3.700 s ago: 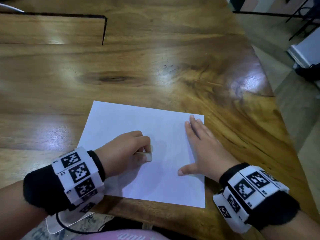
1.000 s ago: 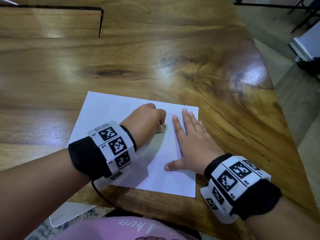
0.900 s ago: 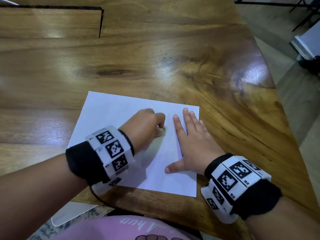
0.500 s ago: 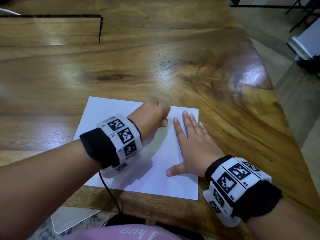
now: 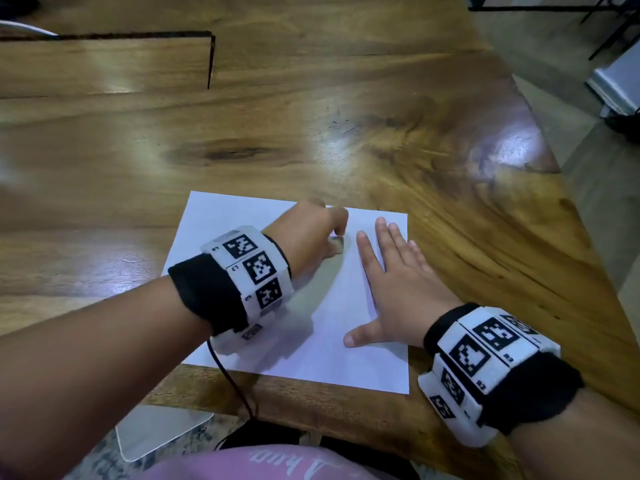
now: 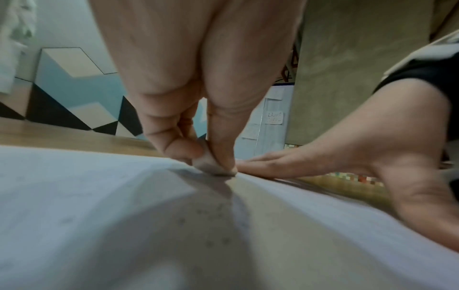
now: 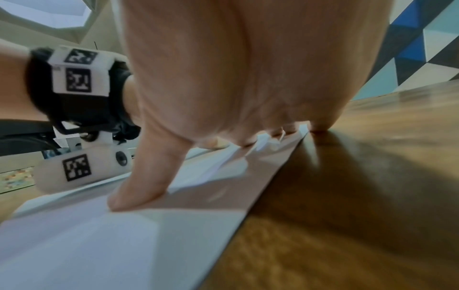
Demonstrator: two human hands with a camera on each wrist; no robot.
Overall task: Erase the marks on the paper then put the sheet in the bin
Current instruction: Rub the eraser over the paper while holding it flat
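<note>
A white sheet of paper (image 5: 242,216) lies on the wooden table (image 5: 311,133) near its front edge. My left hand (image 5: 317,232) pinches a small pale eraser (image 5: 336,244) and holds it down on the sheet close to its far edge. In the left wrist view the eraser (image 6: 211,165) sits between thumb and curled fingers, touching the paper (image 6: 87,196). My right hand (image 5: 394,282) lies flat on the right half of the sheet, fingers straight and spread, thumb out to the left. The right wrist view shows the thumb pressing the paper (image 7: 99,245). No marks are plain to see.
The table's right edge runs diagonally past my right hand, with floor (image 5: 606,209) beyond it. A dark L-shaped seam (image 5: 209,60) crosses the far left of the tabletop. A cable (image 5: 235,386) hangs from my left wrist band over the front edge.
My left hand has carried the eraser from the middle of the sheet up towards its far edge, rubbing as it goes. My right hand has stayed flat on the paper.
</note>
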